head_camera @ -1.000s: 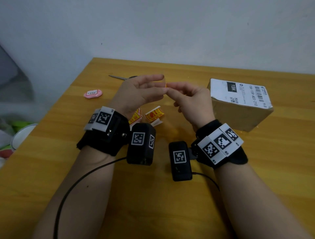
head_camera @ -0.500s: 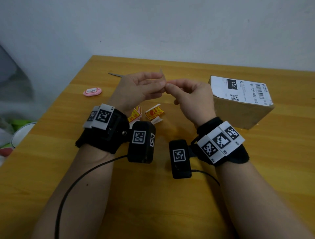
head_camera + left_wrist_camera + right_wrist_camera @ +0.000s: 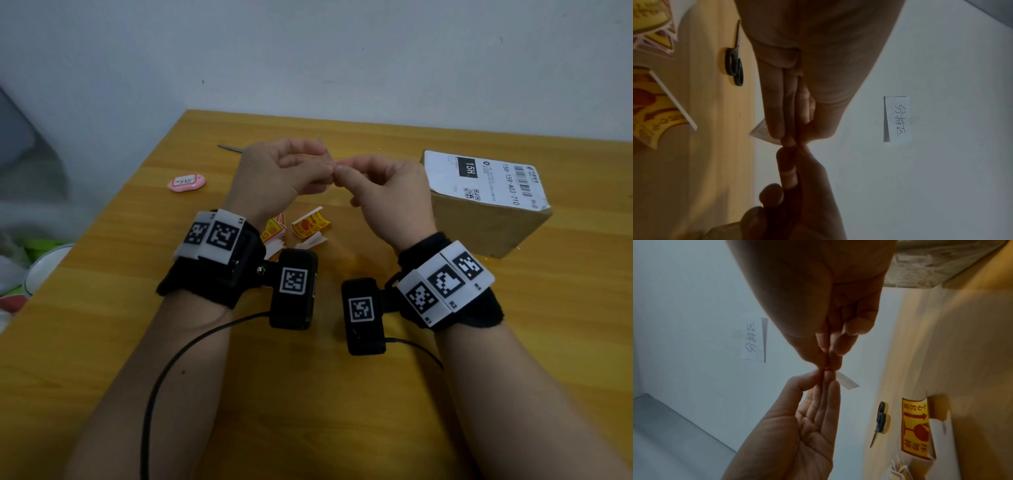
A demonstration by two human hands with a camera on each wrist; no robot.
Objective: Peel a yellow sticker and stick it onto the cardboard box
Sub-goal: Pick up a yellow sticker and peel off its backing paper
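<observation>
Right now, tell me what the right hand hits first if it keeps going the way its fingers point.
The left hand: the right hand points straight at it, fingertips already meeting around a small paper strip.

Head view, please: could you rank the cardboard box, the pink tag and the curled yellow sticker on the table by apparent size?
1. Cardboard box, clearly largest.
2. Yellow sticker.
3. Pink tag, only slightly smaller; it lies farther away, so that order is unsure.

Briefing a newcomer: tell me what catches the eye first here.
Both hands meet fingertip to fingertip above the table's middle, the left hand and right hand pinching a small sticker. To the right sits the box with its white label; loose yellow stickers lie beneath the hands.
</observation>
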